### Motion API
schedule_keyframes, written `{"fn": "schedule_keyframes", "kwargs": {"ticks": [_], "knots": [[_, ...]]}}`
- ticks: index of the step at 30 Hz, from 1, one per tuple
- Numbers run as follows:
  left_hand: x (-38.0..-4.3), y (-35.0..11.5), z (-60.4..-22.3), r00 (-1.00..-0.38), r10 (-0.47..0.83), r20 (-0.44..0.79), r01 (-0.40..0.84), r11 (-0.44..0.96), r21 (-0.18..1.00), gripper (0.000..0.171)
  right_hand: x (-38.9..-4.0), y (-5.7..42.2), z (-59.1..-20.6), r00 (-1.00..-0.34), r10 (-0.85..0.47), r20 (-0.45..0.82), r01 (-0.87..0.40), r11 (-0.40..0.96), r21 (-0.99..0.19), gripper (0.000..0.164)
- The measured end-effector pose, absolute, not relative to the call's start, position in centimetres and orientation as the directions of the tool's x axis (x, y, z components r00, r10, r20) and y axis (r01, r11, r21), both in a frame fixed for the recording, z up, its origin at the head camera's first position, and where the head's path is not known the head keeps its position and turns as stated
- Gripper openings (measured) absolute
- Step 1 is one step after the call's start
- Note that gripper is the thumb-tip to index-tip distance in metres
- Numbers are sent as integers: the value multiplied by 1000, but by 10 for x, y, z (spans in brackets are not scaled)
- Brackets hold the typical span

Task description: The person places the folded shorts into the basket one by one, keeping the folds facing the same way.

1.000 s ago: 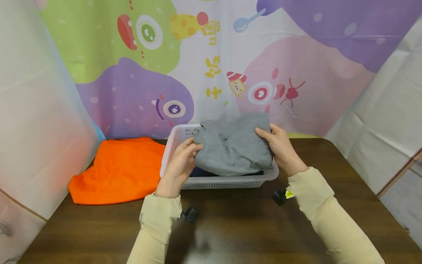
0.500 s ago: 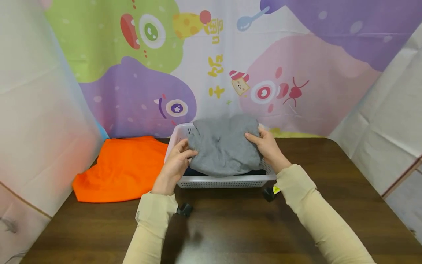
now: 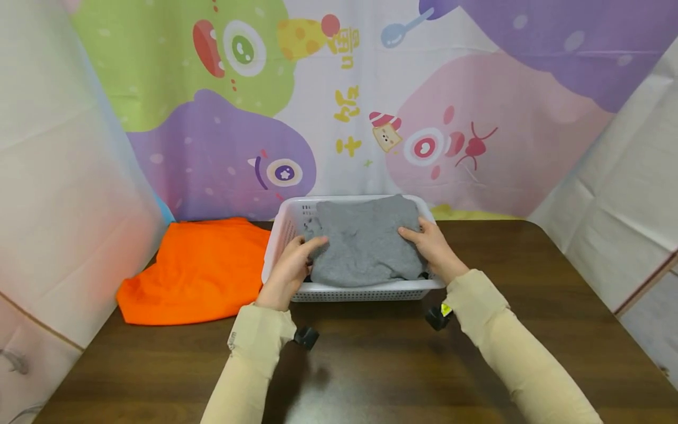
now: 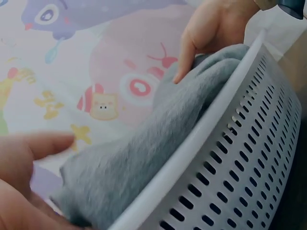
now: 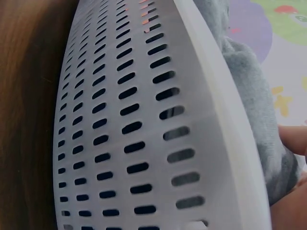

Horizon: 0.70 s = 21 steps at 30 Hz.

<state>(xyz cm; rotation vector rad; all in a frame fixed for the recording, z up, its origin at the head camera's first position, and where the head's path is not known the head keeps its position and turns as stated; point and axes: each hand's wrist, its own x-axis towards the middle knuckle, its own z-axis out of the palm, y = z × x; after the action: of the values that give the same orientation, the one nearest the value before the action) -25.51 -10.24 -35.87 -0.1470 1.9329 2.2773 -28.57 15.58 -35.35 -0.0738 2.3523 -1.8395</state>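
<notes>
Here, mid-frame, my left hand and right hand pinch grey cloth at either end, in white basket.

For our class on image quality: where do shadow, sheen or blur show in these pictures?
Head view: a soft shadow beside the left sleeve and a pale sheen on the table; left wrist view: the left hand blurred, the perforated basket sharper; right wrist view: the table dim.

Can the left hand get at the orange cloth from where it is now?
Probably yes: the orange cloth lies on the table beside the basket, near the left hand, with nothing seen covering it. The hand would just have to leave the gray cloth first.
</notes>
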Motion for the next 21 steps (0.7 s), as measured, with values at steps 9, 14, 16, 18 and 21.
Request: {"fn": "schedule_keyframes", "kwargs": {"ticks": [9, 14, 16, 18, 21], "knots": [[-270, -101, -356, -997, -40, -66, -62, -111, 992, 64, -292, 146, -351, -992, -115, -60, 30, 245, -969, 49], [-272, -104, -353, -1000, -19, 4, 7, -147, 989, 42, -297, 145, -350, -993, -119, -28, 2, 217, -976, 52], [-272, -106, -353, -1000, -15, 10, 12, -163, 987, 44, -299, 144, -351, -992, -121, -24, -3, 213, -977, 51], [-271, -108, -355, -1000, -18, 3, 6, -154, 988, 47, -300, 144, -354, -992, -123, -34, 6, 218, -976, 49], [-270, -112, -359, -998, -43, -38, -35, -71, 997, 54, -300, 144, -358, -988, -125, -91, 61, 224, -973, 47]]}}
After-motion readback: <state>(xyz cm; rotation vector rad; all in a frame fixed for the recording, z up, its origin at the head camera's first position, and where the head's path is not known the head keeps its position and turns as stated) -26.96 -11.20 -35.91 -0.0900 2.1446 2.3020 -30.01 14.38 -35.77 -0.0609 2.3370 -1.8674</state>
